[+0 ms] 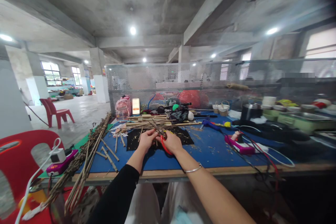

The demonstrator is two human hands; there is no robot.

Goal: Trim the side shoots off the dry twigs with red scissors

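Note:
In my right hand (173,141) is a pair of scissors with red handles (165,147), the blades pointing away from me and up to the left. My left hand (146,140) is closed close beside the blades, its fingertips pinched on something small that I cannot make out. Both hands are over a black mat (186,135) strewn with pale scraps. Beyond them lies a pile of cut sticks (136,124). Several short sticks (109,157) are scattered to the left on the blue tabletop (204,159).
Long dried stalks (86,157) hang over the table's left edge near a red chair (28,154) and a purple power strip (61,163). Another purple power strip (238,146) with cables lies right. Behind stand a lit phone (135,106), a pink bag (123,107) and a perforated metal screen (144,80).

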